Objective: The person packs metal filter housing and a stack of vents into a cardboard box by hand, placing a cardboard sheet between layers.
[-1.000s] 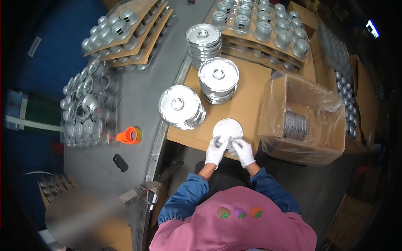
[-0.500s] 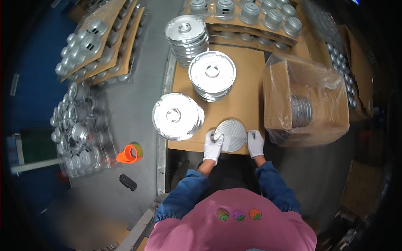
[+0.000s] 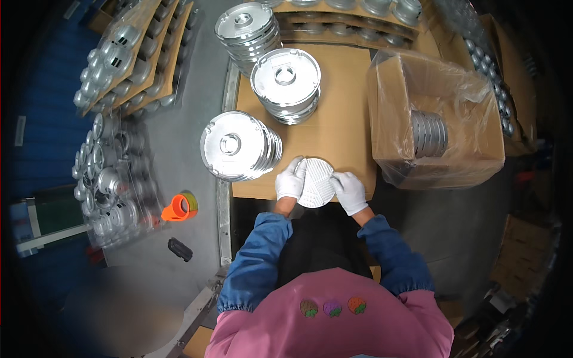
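Observation:
Between my hands, at the near edge of the cardboard-covered table, is a round, ribbed silver metal disc (image 3: 317, 184). My left hand (image 3: 290, 179), in a white glove, grips its left rim with the thumb along the face. On the other side my gloved right hand (image 3: 350, 191) pinches the upper right rim. Beyond my left hand stands a stack of round silver metal covers (image 3: 234, 146), each with a hole in the middle. Two more stacks, a middle one (image 3: 285, 77) and a far one (image 3: 245, 27), rise behind it.
To the right sits an open carton (image 3: 394, 119) lined with clear plastic, a row of slotted metal rings (image 3: 430, 133) inside. Trays of silver housings (image 3: 340, 27) line the back. At left are more housings, an orange tape dispenser (image 3: 181, 207) and a black object (image 3: 180, 249).
The disc has tilted and now catches more light. My right hand has shifted from beside its right edge onto the upper right rim. The whole view has moved slightly.

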The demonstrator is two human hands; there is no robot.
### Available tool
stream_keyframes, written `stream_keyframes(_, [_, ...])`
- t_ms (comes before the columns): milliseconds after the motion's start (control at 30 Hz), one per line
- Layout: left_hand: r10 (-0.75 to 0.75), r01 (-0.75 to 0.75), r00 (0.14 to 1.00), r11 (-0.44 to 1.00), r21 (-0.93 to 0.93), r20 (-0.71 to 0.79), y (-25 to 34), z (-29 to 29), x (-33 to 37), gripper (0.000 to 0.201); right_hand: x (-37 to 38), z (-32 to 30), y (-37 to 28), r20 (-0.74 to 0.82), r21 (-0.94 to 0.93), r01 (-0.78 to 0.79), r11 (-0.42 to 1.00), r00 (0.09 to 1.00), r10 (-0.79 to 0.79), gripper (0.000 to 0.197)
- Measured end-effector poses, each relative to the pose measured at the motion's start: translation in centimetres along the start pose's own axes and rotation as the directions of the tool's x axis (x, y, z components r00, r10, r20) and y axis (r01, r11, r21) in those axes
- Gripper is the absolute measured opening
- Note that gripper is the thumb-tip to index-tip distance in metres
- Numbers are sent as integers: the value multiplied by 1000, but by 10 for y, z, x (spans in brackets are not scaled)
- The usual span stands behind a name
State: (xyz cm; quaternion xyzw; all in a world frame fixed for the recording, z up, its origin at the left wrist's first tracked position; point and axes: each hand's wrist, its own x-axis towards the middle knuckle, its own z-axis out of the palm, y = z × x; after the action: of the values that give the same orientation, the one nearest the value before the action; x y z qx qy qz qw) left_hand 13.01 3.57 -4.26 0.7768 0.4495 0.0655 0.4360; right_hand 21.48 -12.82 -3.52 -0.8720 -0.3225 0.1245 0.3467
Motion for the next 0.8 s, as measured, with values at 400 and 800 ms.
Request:
stream_keyframes(400, [0, 3, 995, 1000, 23, -103, -2, 7, -8, 35, 13, 26, 5, -132, -63, 161, 985, 977, -169, 15])
stream_keyframes(800, [41, -35, 989, 998, 43, -144, -6, 11, -6, 34, 11, 21, -1, -135, -251, 364, 897, 904, -405, 6])
